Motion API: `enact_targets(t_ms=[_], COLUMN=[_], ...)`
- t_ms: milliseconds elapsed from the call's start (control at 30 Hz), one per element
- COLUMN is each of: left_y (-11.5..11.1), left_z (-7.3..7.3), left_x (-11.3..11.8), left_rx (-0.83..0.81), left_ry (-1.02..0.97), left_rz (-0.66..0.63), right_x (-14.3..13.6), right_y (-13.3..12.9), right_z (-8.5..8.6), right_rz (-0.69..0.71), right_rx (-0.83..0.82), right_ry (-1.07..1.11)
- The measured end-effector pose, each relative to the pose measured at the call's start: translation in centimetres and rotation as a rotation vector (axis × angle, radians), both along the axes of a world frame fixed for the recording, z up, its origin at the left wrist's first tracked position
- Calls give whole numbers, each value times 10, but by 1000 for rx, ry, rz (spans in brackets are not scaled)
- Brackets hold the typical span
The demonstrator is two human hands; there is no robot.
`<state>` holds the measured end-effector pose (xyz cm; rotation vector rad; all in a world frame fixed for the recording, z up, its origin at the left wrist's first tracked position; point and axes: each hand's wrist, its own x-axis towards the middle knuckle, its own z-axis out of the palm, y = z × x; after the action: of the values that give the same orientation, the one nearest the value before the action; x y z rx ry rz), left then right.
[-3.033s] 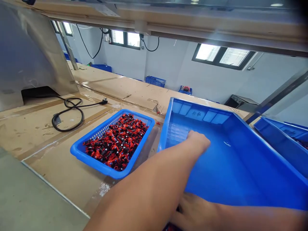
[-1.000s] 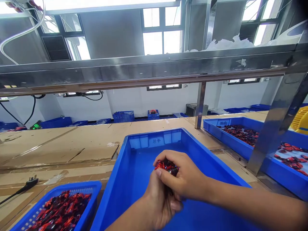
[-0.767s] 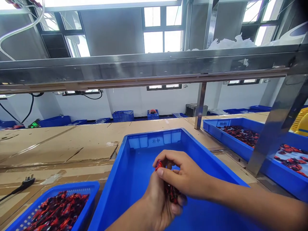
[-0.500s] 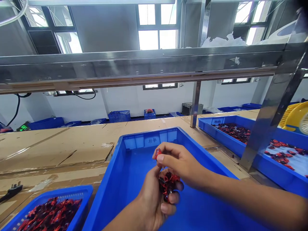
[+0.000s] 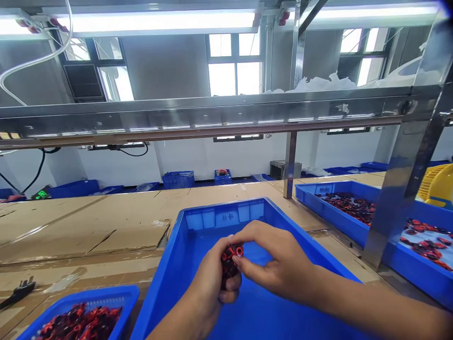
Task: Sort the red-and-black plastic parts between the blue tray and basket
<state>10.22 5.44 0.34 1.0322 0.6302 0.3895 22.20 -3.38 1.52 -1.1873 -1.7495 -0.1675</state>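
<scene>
Above a large blue tray (image 5: 170,264), my left hand (image 5: 215,278) is closed around a clump of small red and black parts (image 5: 229,269). Its fingers wrap round them and the thumb lies on top. My right hand (image 5: 279,264) reaches in from the right, thumb and forefinger pinching a red ring-ended part (image 5: 239,250) at the top of the clump. The two hands meet at the fingertips. The tray's floor shows blue around and beneath them.
A blue basket (image 5: 131,297) of red and black parts stands at the lower left, near a black plug (image 5: 21,290). On the right, another blue tray (image 5: 339,231) holds similar parts behind a metal post (image 5: 392,198). A metal shelf beam (image 5: 212,111) crosses above.
The view has tilted up slightly. My left fingers have closed further round the clump, and my right fingertips have come down from above it to its top edge.
</scene>
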Motion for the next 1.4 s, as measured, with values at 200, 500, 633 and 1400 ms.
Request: enact_targets(t_ms=[200, 500, 633, 1400], left_y=[7, 8, 9, 9], left_z=[-1, -2, -1, 0], left_x=[1, -2, -1, -4], left_rx=[56, 45, 51, 48], left_ry=[-25, -50, -50, -55], left_rz=[-42, -47, -65, -34], right_x=[3, 16, 14, 18], right_y=[3, 14, 13, 19], right_z=[1, 2, 2, -5], right_rz=[177, 636, 623, 639], right_rx=[-314, -562, -565, -697], right_ry=[682, 1260, 1229, 1372])
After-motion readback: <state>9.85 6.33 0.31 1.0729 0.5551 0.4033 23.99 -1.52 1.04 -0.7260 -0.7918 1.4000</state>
